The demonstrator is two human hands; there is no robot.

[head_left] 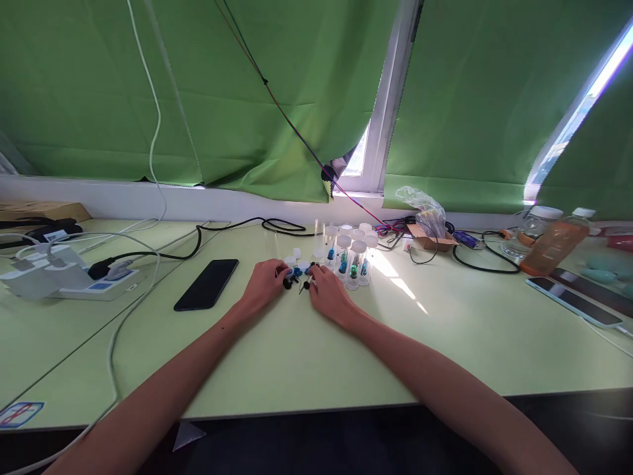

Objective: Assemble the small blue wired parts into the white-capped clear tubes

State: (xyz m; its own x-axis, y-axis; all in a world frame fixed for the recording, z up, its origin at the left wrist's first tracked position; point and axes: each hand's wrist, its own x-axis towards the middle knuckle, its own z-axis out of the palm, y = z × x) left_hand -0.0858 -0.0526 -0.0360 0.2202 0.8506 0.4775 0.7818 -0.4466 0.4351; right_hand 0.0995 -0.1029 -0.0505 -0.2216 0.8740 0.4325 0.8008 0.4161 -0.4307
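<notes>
My left hand (267, 280) rests on the table with its fingers curled at the left edge of a small heap of blue and black parts (297, 272). What its fingertips hold, if anything, is too small to make out. From the other side, my right hand (328, 291) reaches into the same heap, fingers bent and pressed together; its fingertips are partly hidden. Just beyond the right hand stands a group of clear tubes with white caps (359, 246), several with blue or green pieces inside. A clear tube without a visible cap (319, 239) stands upright behind the heap.
A black phone (206, 285) lies left of my left hand. Further left is a white power strip (101, 284) with plugs and cables. At the right are a small cardboard box (431, 239), an orange drink bottle (556, 245) and another phone (573, 301).
</notes>
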